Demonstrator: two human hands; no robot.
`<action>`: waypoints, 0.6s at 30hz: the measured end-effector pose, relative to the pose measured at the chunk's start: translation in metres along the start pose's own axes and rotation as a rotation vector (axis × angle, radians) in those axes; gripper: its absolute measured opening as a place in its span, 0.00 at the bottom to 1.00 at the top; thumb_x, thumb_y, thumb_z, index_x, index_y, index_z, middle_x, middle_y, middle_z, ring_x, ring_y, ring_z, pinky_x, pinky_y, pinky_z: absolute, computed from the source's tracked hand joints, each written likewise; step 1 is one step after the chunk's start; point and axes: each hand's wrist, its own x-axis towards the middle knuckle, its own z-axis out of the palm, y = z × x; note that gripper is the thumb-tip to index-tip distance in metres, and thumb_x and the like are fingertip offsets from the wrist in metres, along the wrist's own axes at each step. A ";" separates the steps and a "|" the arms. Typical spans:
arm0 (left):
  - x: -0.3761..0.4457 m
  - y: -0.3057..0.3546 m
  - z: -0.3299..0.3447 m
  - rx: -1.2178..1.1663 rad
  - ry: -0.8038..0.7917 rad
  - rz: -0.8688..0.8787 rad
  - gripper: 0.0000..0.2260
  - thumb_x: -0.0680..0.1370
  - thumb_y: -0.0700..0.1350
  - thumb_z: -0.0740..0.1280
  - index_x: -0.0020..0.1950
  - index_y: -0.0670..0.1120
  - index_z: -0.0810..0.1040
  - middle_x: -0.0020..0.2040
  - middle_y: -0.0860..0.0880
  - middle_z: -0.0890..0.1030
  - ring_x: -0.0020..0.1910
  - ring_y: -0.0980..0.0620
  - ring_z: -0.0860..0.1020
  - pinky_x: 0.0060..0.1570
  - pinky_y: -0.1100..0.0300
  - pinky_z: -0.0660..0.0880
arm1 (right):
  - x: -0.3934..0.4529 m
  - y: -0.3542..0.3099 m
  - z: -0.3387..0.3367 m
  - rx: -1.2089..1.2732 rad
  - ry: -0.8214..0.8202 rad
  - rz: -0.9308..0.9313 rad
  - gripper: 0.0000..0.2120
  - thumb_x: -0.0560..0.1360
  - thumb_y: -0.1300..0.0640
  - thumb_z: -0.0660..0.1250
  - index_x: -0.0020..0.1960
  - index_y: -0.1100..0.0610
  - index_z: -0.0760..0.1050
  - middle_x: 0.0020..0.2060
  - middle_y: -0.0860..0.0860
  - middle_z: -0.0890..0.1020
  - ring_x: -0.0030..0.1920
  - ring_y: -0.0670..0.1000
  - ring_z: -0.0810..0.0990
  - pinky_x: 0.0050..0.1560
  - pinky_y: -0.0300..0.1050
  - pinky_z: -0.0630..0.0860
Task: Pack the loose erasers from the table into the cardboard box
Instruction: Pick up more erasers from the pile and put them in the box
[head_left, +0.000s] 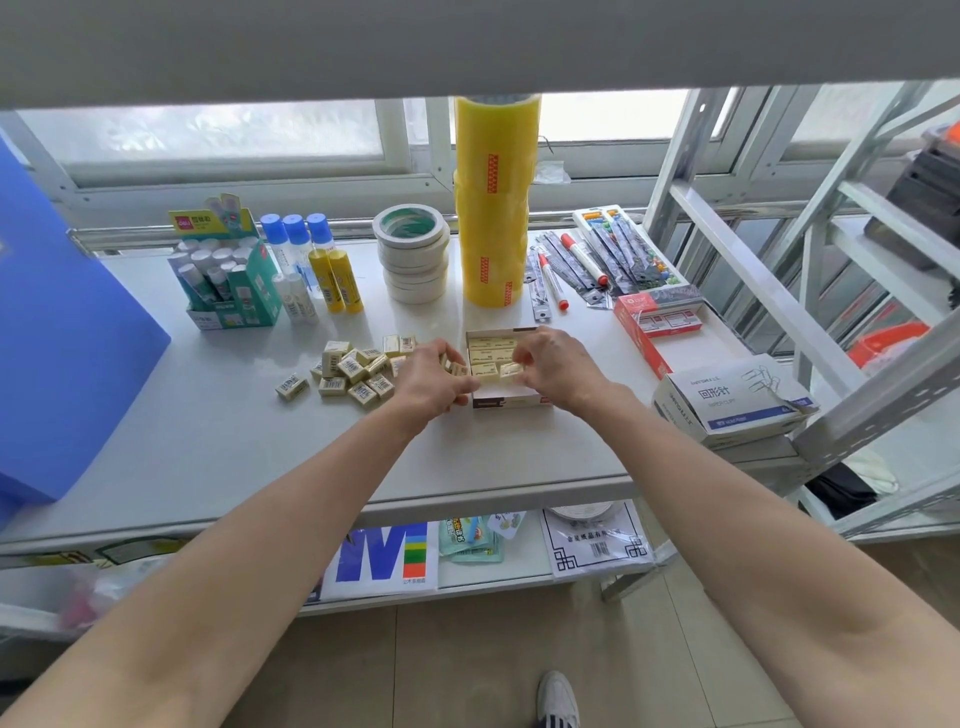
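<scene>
- Right hand: pinching one eraser over the cardboard box, lowering into a row slot.
- Left hand: curled around several erasers, staged beside box for feeding.
- Loose erasers: piled on bench, left of box.

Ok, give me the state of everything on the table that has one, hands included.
cardboard box: open, partly filled with erasers
loose erasers: piled on the table left of the box
left hand: holds an eraser at the box's left edge
right hand: pinches an eraser over the box
glue stick display box: open, sticks upright
paper clip box: flap open
red markers: capped, lying flat
</scene>
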 end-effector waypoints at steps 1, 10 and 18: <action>0.000 0.000 0.001 0.016 -0.001 0.003 0.13 0.71 0.40 0.76 0.51 0.45 0.75 0.43 0.46 0.82 0.32 0.52 0.83 0.25 0.65 0.72 | 0.001 0.000 0.001 -0.003 -0.002 -0.003 0.09 0.72 0.62 0.70 0.51 0.58 0.78 0.48 0.54 0.80 0.47 0.56 0.79 0.47 0.44 0.73; 0.001 -0.001 0.004 0.042 -0.005 0.002 0.13 0.72 0.37 0.74 0.51 0.46 0.75 0.46 0.44 0.81 0.33 0.50 0.83 0.27 0.62 0.73 | 0.000 -0.002 0.007 -0.022 0.005 -0.042 0.04 0.72 0.59 0.70 0.46 0.56 0.76 0.49 0.54 0.78 0.47 0.56 0.78 0.46 0.44 0.71; 0.003 -0.005 0.006 0.033 0.005 0.012 0.12 0.71 0.36 0.73 0.49 0.47 0.75 0.48 0.42 0.81 0.30 0.52 0.80 0.23 0.65 0.71 | -0.001 -0.011 0.004 -0.121 0.013 -0.036 0.16 0.72 0.45 0.71 0.49 0.57 0.76 0.52 0.54 0.79 0.50 0.56 0.79 0.49 0.47 0.72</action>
